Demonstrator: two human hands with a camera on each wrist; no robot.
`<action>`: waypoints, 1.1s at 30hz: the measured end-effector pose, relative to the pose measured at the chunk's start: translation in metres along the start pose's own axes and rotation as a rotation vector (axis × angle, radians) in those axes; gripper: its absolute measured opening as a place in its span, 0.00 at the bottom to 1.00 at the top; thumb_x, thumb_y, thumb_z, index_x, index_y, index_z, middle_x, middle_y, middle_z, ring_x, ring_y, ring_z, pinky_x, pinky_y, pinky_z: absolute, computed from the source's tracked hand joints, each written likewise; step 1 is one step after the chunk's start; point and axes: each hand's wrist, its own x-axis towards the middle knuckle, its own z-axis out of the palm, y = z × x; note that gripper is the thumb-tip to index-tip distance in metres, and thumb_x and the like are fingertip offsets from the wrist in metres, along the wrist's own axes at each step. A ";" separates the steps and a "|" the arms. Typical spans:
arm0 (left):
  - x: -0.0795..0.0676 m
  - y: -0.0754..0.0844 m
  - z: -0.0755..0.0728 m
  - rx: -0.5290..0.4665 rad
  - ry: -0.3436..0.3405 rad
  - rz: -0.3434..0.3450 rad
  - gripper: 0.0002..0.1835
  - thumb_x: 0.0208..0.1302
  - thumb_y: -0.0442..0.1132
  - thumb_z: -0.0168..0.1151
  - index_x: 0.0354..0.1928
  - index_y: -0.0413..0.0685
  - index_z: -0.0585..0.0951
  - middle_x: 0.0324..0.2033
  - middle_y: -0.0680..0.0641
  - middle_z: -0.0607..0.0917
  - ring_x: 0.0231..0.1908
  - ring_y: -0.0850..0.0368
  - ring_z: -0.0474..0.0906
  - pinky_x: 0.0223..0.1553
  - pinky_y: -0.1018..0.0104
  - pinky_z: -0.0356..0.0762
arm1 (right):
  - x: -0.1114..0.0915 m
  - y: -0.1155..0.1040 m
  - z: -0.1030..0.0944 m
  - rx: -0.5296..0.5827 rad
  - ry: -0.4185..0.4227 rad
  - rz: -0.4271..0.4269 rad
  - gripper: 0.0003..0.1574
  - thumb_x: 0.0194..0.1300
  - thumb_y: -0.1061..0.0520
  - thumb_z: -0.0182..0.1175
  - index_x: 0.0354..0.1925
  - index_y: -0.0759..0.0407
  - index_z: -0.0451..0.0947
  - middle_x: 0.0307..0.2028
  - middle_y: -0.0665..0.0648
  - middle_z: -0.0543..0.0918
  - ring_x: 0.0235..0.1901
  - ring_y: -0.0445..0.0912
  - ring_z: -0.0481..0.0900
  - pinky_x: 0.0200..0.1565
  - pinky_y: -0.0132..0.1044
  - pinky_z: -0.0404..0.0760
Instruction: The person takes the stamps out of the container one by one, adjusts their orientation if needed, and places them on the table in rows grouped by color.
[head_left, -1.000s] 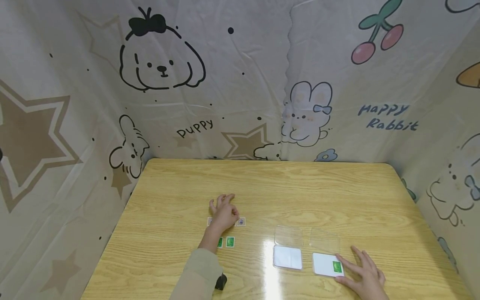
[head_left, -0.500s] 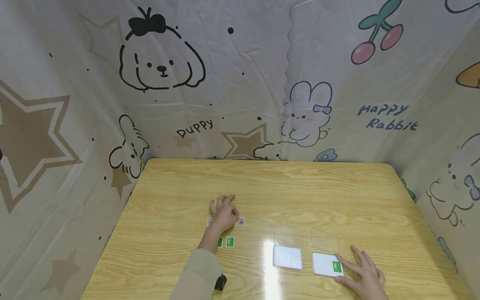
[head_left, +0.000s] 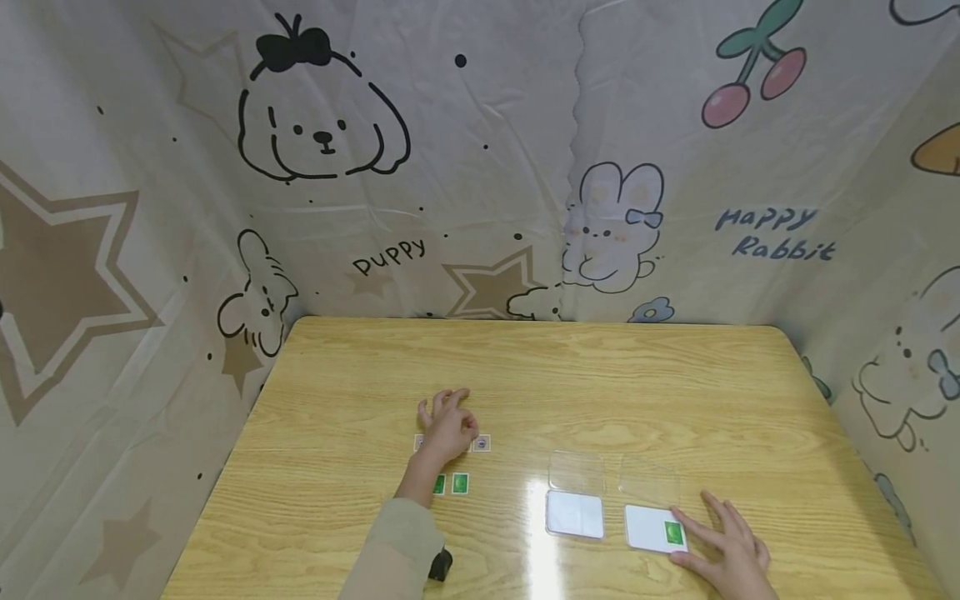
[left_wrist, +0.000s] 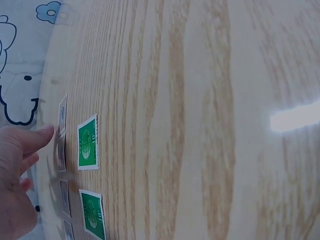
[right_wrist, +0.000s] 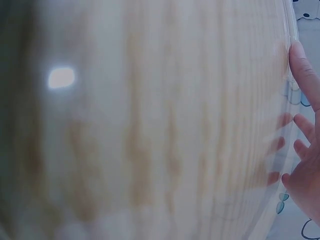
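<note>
In the head view my left hand (head_left: 448, 433) is over a row of small pale stamps (head_left: 482, 443), thumb and index fingertip close together, other fingers raised. The left wrist view puts a fingertip (left_wrist: 45, 134) right at the edges of two pale stamps; I cannot tell whether one is pinched. Two green stamps (left_wrist: 88, 143) lie nearer. My right hand (head_left: 727, 546) grips the right end of a clear plastic case (head_left: 645, 527) between thumb and index finger, other fingers spread. A green stamp (head_left: 674, 533) rests on the case's white inside, at its right side.
A second clear case (head_left: 574, 514) with a white inside lies left of the held one. Both have transparent lids (head_left: 576, 471) folded open toward the back. The wooden table (head_left: 562, 367) meets a printed cloth (head_left: 487, 200) behind; glare shows near the cases.
</note>
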 end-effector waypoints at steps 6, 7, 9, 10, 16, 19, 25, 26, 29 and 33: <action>-0.002 0.002 0.001 -0.026 0.002 0.005 0.05 0.51 0.39 0.66 0.24 0.54 0.79 0.62 0.44 0.65 0.63 0.42 0.50 0.58 0.36 0.27 | 0.000 0.001 0.001 0.005 0.012 -0.013 0.39 0.41 0.42 0.68 0.54 0.50 0.73 0.62 0.72 0.54 0.61 0.73 0.40 0.44 0.77 0.41; -0.003 0.003 0.001 -0.029 0.002 0.006 0.04 0.51 0.40 0.66 0.25 0.55 0.79 0.62 0.44 0.65 0.63 0.42 0.51 0.58 0.36 0.28 | 0.000 0.001 0.001 0.004 0.011 -0.013 0.39 0.41 0.42 0.68 0.54 0.50 0.73 0.62 0.72 0.54 0.61 0.74 0.40 0.43 0.77 0.41; -0.004 0.006 0.001 -0.033 0.002 0.007 0.04 0.51 0.41 0.66 0.27 0.55 0.79 0.62 0.45 0.65 0.63 0.43 0.52 0.58 0.36 0.29 | 0.000 0.000 0.000 0.005 0.007 -0.009 0.39 0.41 0.41 0.68 0.54 0.49 0.73 0.62 0.72 0.54 0.61 0.74 0.40 0.44 0.77 0.41; -0.004 0.007 0.002 -0.036 0.006 0.013 0.04 0.51 0.42 0.66 0.28 0.55 0.79 0.62 0.44 0.66 0.62 0.42 0.52 0.58 0.35 0.30 | 0.000 0.000 0.000 0.003 0.006 -0.007 0.39 0.41 0.41 0.68 0.54 0.49 0.73 0.62 0.72 0.54 0.61 0.74 0.40 0.44 0.77 0.41; -0.006 0.015 0.007 -0.094 0.016 0.053 0.07 0.51 0.40 0.65 0.33 0.51 0.79 0.61 0.44 0.67 0.62 0.42 0.53 0.58 0.36 0.32 | 0.000 -0.001 0.000 -0.011 0.007 0.004 0.40 0.41 0.40 0.68 0.54 0.47 0.73 0.62 0.71 0.55 0.61 0.74 0.41 0.44 0.76 0.43; -0.006 0.020 0.011 -0.127 0.006 0.068 0.10 0.50 0.39 0.64 0.37 0.50 0.79 0.61 0.44 0.67 0.62 0.43 0.53 0.58 0.38 0.33 | 0.000 -0.002 0.000 -0.014 0.021 -0.006 0.39 0.40 0.41 0.68 0.54 0.47 0.74 0.61 0.71 0.55 0.60 0.74 0.42 0.44 0.76 0.43; -0.008 0.034 0.023 -0.128 -0.042 0.099 0.20 0.51 0.40 0.64 0.48 0.52 0.75 0.61 0.46 0.67 0.61 0.45 0.55 0.59 0.40 0.40 | -0.001 -0.002 0.001 -0.010 0.040 -0.021 0.38 0.40 0.43 0.69 0.53 0.48 0.74 0.61 0.71 0.56 0.60 0.74 0.42 0.43 0.77 0.43; -0.008 0.036 0.025 -0.126 -0.054 0.106 0.21 0.51 0.41 0.64 0.49 0.53 0.74 0.61 0.47 0.67 0.61 0.45 0.55 0.59 0.40 0.40 | -0.001 -0.002 0.001 -0.006 0.040 -0.022 0.38 0.40 0.43 0.69 0.53 0.49 0.74 0.61 0.71 0.56 0.60 0.74 0.42 0.43 0.77 0.43; -0.010 0.041 0.032 -0.110 -0.069 0.131 0.22 0.51 0.42 0.64 0.51 0.54 0.74 0.60 0.47 0.67 0.61 0.46 0.56 0.59 0.41 0.41 | -0.001 -0.002 0.001 0.004 0.033 -0.018 0.39 0.41 0.43 0.69 0.54 0.49 0.74 0.61 0.71 0.55 0.61 0.74 0.41 0.43 0.77 0.42; -0.013 0.049 0.040 -0.085 -0.088 0.156 0.23 0.50 0.43 0.63 0.51 0.55 0.73 0.60 0.49 0.68 0.61 0.48 0.57 0.59 0.40 0.42 | 0.000 -0.001 0.001 0.001 0.048 -0.029 0.38 0.40 0.43 0.69 0.53 0.48 0.74 0.61 0.71 0.55 0.60 0.75 0.42 0.43 0.77 0.43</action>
